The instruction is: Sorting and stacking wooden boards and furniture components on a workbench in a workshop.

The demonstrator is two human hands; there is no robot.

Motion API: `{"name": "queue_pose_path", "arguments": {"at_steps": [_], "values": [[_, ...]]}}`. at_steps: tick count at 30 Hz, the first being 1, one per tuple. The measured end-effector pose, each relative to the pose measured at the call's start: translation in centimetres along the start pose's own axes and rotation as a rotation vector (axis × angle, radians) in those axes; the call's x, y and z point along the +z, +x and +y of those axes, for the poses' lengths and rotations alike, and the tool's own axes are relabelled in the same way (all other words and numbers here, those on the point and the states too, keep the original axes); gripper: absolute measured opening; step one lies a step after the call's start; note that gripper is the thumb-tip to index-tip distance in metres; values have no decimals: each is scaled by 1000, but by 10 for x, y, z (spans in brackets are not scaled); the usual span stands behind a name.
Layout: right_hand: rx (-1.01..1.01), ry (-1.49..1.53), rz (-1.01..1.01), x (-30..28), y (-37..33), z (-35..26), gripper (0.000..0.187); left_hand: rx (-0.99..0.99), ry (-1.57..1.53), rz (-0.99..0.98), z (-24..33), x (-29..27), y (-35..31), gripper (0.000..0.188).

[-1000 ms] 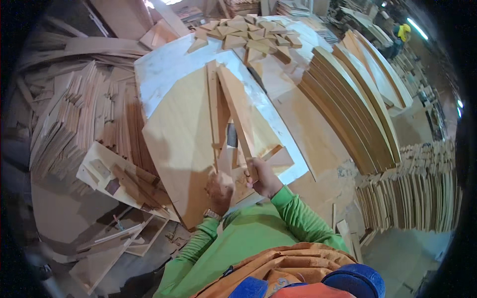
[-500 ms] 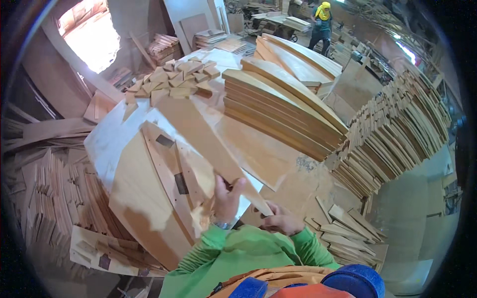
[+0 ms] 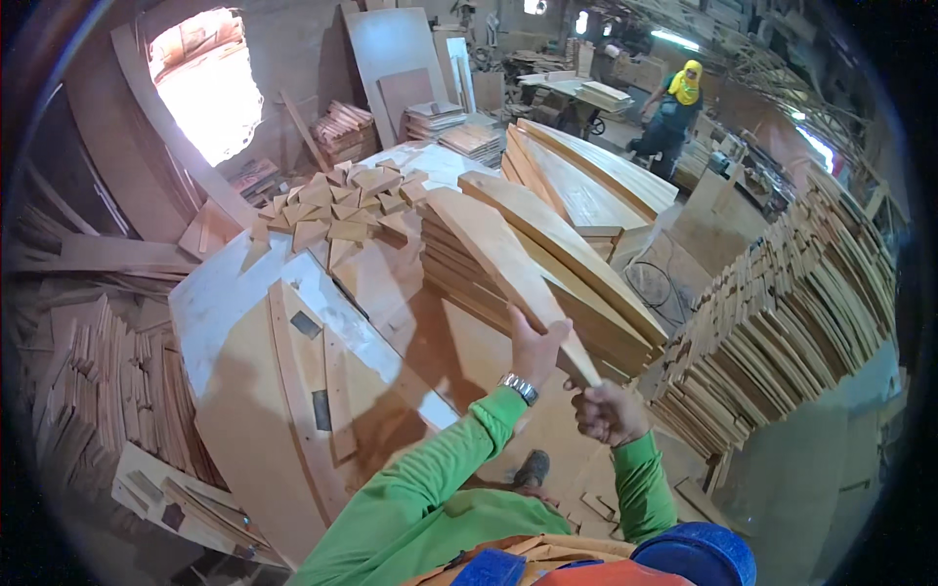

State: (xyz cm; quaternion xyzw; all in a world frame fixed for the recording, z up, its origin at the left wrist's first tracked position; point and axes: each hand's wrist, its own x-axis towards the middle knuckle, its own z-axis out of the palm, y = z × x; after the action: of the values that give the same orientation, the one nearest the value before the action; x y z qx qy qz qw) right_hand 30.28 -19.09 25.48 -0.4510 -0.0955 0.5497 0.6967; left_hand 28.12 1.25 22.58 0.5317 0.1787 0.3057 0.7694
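A long, tapered wooden board is held between my two hands, angled away from me over the left side of a board stack. My left hand, with a metal watch on its wrist, grips the board's edge partway along. At the narrow near end, my right hand has its fingers closed around the tip. Under and beside the held board lies the stack of similar shaped boards. To the left, a wooden jig with dark patches rests on a broad curved panel.
Small wooden offcuts are heaped on the worktable. A long row of stacked slats stands at right, and more strips lean at left. A person in a yellow head covering is in the background.
Both hands have carried the board up and to the right, from above the table beside the jig to the board stack. The background person has shifted; my view has tilted up.
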Motion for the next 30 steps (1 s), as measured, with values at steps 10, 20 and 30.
{"name": "queue_pose_path", "arguments": {"at_steps": [10,20,30], "values": [[-471,-1256,314,-100,-66,-168,32,68,421,335,-97,107,76,118],[-398,-1064,-30,-207,10,-162,81,156,328,519,-129,153,102,104],[-311,-1272,-81,-219,21,-169,88,180,-58,446,-127,188,73,89]]}}
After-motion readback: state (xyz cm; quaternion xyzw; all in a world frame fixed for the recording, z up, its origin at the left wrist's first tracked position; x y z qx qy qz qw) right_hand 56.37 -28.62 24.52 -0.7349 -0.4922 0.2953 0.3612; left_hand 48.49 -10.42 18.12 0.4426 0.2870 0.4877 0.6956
